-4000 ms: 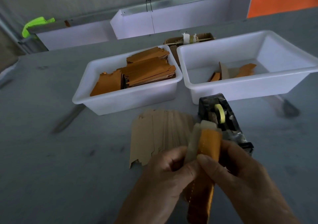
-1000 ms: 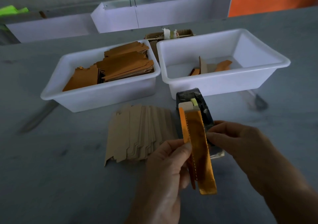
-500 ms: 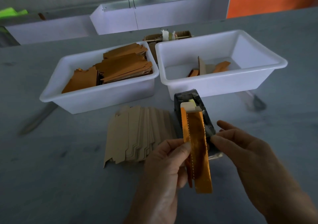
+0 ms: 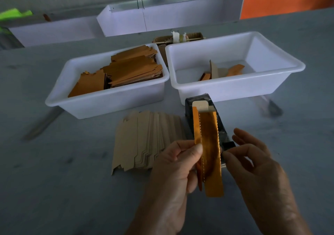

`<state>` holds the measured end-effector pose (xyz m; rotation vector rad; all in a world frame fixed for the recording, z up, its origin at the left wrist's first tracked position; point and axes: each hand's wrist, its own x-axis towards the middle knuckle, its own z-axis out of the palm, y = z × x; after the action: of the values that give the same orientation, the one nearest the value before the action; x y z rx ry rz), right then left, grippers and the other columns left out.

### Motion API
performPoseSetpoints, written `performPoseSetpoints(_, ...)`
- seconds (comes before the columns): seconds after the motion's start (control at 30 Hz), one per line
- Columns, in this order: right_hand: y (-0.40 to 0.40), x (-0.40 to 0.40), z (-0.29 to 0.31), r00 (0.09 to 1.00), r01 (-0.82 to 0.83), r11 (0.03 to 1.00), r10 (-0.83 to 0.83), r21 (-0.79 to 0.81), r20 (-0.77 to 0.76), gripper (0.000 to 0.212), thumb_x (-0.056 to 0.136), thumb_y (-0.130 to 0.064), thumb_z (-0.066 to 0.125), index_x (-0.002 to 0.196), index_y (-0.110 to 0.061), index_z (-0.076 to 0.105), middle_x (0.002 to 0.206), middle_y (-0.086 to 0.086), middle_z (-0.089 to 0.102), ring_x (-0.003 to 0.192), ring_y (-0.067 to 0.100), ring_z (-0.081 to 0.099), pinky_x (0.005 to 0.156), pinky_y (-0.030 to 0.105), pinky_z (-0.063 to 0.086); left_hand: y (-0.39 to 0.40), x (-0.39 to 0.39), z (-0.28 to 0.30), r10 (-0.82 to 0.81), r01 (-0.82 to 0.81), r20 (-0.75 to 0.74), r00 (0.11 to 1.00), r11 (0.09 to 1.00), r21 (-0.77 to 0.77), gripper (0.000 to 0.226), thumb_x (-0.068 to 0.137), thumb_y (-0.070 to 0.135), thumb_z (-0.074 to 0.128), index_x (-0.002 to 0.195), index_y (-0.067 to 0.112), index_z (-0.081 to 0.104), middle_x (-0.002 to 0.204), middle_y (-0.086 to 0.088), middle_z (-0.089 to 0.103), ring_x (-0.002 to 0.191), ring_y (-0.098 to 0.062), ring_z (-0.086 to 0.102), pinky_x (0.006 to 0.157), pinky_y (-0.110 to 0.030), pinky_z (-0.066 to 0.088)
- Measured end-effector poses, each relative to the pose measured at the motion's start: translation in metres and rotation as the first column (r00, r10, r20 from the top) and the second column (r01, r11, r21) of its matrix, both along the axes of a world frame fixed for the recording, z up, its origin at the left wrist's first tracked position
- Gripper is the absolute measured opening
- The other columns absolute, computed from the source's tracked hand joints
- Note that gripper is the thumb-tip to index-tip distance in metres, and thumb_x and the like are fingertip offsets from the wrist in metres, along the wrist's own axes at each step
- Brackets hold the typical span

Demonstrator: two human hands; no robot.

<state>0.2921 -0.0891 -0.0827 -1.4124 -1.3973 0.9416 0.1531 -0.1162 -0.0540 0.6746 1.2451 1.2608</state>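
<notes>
Head view.

Pinched in left hand [image 4: 173,169]: flat-folded orange carton [image 4: 209,144], near upright, slightly tilted, above grey table [image 4: 63,180]. Thumb pressed on the left edge of the front face at roughly mid-length, other fingers curled behind. About half of the carton above the grip, pale tab end topmost. Remainder hanging below the thumb, alongside the palm. No contact with the table visible.

Right hand [image 4: 256,166] just right of the carton, at its right edge. Index fingertip and thumb brought close together by the near end of the black tape dispenser [image 4: 228,143], remaining fingers spread and loosely extended. Contact point hidden behind the carton edge: cannot tell whether pinching anything.

Dispenser directly behind the carton, partly covered by it, on the table just in front of the right white tub [image 4: 226,90].

Left of the dispenser: fanned stack of tan flat blanks [image 4: 144,140] on the table, near the left hand, untouched.

Behind the stack: left white tub [image 4: 108,103] with piled orange blanks [image 4: 133,70]. In the right tub: a few loose orange and tan pieces [image 4: 222,72].
</notes>
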Motion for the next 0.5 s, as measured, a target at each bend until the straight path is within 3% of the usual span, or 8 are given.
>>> performPoseSetpoints(0.13, 0.0, -0.002, -0.003, 0.998, 0.018, 0.999, -0.02, 0.049, 0.051, 0.018, 0.075, -0.013, 0.07, 0.064, -0.024, 0.062, 0.124, -0.015, 0.055, 0.112, 0.003, 0.056, 0.082, 0.007, 0.045, 0.008, 0.004, 0.008, -0.001, 0.0, -0.063, 0.998, 1.0, -0.006, 0.008, 0.089, 0.014, 0.06, 0.083, 0.013, 0.065, 0.052, 0.003, 0.056, 0.04, -0.006, 0.04, 0.036, -0.015, 0.031)
performPoseSetpoints(0.2, 0.0, -0.003, -0.004, 0.994, 0.017, 0.996, -0.027, 0.088, 0.107, 0.016, 0.076, -0.011, 0.07, 0.066, -0.022, 0.062, 0.123, -0.013, 0.055, 0.108, 0.007, 0.058, 0.075, 0.009, 0.048, 0.01, 0.006, 0.011, -0.015, 0.012, -0.121, 0.993, 0.999, -0.03, 0.007, 0.09, 0.016, 0.059, 0.085, 0.014, 0.064, 0.049, 0.007, 0.056, 0.039, -0.004, 0.039, 0.038, -0.016, 0.031)
performPoseSetpoints(0.33, 0.001, -0.006, -0.002, 0.958, -0.004, 0.982, -0.05, 0.187, 0.281, 0.017, 0.075, -0.008, 0.072, 0.067, -0.017, 0.06, 0.12, -0.01, 0.055, 0.101, 0.013, 0.062, 0.08, 0.031, 0.05, 0.01, 0.006, 0.015, -0.024, 0.014, -0.202, 0.979, 0.998, -0.054, 0.007, 0.091, 0.018, 0.059, 0.086, 0.016, 0.063, 0.051, 0.009, 0.058, 0.038, -0.003, 0.04, 0.039, -0.016, 0.033)
performPoseSetpoints(0.43, 0.002, -0.004, -0.002, 0.945, 0.004, 0.98, -0.069, 0.2, 0.319, 0.021, 0.074, 0.0, 0.073, 0.066, -0.013, 0.059, 0.113, -0.005, 0.058, 0.096, 0.019, 0.065, 0.077, 0.027, 0.049, 0.011, 0.006, 0.017, -0.035, 0.023, -0.232, 0.972, 0.998, -0.055, 0.007, 0.091, 0.019, 0.059, 0.088, 0.015, 0.064, 0.056, 0.006, 0.06, 0.039, -0.003, 0.041, 0.04, -0.016, 0.034)
performPoseSetpoints(0.5, 0.0, 0.001, 0.0, 0.955, 0.011, 0.979, -0.07, 0.202, 0.286, 0.019, 0.076, -0.003, 0.07, 0.068, -0.017, 0.06, 0.113, -0.007, 0.06, 0.092, 0.014, 0.066, 0.073, 0.018, 0.048, 0.011, 0.005, 0.018, -0.045, 0.03, -0.213, 0.976, 0.997, -0.074, 0.008, 0.091, 0.018, 0.059, 0.086, 0.016, 0.064, 0.053, 0.007, 0.058, 0.039, -0.004, 0.041, 0.04, -0.016, 0.034)
